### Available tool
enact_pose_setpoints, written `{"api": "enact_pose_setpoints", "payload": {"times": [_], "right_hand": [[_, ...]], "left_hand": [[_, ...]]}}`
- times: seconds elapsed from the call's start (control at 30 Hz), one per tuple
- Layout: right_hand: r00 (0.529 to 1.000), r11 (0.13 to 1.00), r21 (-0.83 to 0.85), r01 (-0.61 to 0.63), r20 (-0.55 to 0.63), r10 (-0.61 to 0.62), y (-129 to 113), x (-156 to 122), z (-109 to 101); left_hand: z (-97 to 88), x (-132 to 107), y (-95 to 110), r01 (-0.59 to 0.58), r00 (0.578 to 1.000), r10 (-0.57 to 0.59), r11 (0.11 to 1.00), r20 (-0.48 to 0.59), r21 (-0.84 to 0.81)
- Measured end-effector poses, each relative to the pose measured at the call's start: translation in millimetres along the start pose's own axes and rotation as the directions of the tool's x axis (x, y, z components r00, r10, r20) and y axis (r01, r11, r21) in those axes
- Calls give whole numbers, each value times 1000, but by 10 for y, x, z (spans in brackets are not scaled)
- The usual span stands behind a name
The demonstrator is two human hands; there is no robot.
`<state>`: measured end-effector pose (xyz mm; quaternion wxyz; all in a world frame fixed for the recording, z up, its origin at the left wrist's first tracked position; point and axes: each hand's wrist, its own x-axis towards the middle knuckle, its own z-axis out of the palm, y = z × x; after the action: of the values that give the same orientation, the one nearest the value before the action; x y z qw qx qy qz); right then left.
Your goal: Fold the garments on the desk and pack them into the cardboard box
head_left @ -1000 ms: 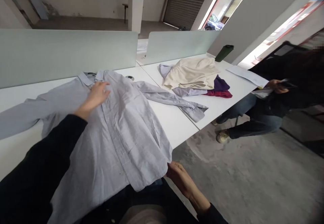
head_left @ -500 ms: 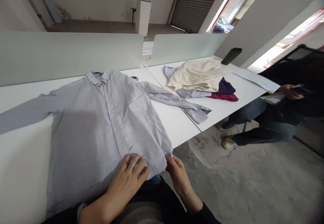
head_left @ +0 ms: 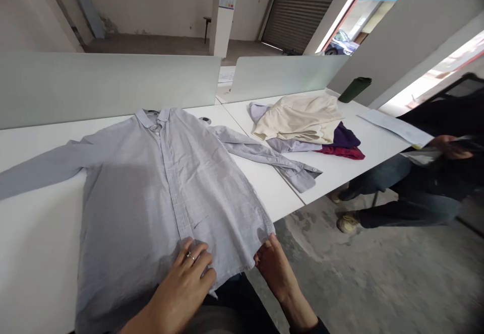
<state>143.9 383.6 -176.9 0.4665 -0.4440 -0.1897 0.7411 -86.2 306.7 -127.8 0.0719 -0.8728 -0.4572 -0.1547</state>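
Table point(head_left: 38, 258) carries the grey shirt point(head_left: 128, 203) at eight o'clock, spread face up. Right hand point(head_left: 276, 268) pinches its hem point(head_left: 237, 271) near four o'clock, apparently to tauten the cloth; left hand point(head_left: 184, 279) rests on the front, perhaps steadying it, grip unclear. Long axis runs roughly twelve to six, collar point(head_left: 142, 118) pointing twelve.

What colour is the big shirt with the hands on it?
The shirt is light bluish grey, seen best in the head view.
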Motion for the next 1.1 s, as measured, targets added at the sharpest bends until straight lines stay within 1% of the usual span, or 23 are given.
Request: {"api": "enact_pose_setpoints", "payload": {"times": [0.1, 0.17, 0.23, 0.33, 0.43, 0.5, 0.53, 0.6, 0.67, 0.73, 0.8, 0.9, 1.0, 1.03, 1.1], "right_hand": [[986, 985, -68, 156, -51, -160, -28, 16, -6], [979, 982, -24, 189, -65, -191, -115, 43, -72], [982, 982, 64, 178, -74, -174, -204, 61, -173], [988, 979, 151, 136, -87, -124, -272, 52, -303], [994, 978, 192, 83, -90, -67, -234, 6, -313], [998, 986, 157, 56, -49, -49, -152, -37, -264], [998, 994, 97, 55, -15, -53, -96, -59, -235], [997, 994, -94, 59, 63, -53, 42, -102, -183], [993, 958, -279, 58, 116, -26, 205, -139, -136], [987, 932, -361, 24, 156, 35, 380, -168, -78], [967, 933, -357, -40, 220, 126, 548, -193, 1], [904, 931, -340, -133, 345, 255, 757, -234, 131], [861, 921, -360, -148, 411, 299, 871, -304, 199], [858, 920, -361, -150, 415, 303, 883, -336, 201], [873, 921, -361, -143, 393, 290, 870, -402, 183]], "left_hand": [[18, -105, 10, 11, 1000, -10, 999, 17, -51], [18, -145, 27, 33, 999, -29, 995, 46, -95], [-30, -153, 54, 58, 996, -46, 985, 78, -163], [-185, -128, 64, 115, 989, -84, 952, 121, -284], [-346, -115, -70, 217, 975, -194, 927, 107, -305], [-402, -133, -242, 305, 952, -297, 918, 72, -252], [-409, -147, -336, 344, 939, -340, 913, 57, -220], [-387, -178, -499, 394, 919, -393, 906, 39, -156], [-332, -201, -590, 401, 916, -399, 911, 42, -94], [-263, -209, -601, 389, 920, -387, 921, 65, -24], [-197, -209, -561, 378, 921, -381, 925, 85, 45], [-138, -214, -495, 366, 922, -376, 924, 88, 113], [-145, -231, -476, 356, 924, -367, 928, 107, 111], [-158, -237, -477, 356, 923, -367, 929, 119, 102], [-188, -245, -478, 357, 920, -365, 930, 141, 84]]}}
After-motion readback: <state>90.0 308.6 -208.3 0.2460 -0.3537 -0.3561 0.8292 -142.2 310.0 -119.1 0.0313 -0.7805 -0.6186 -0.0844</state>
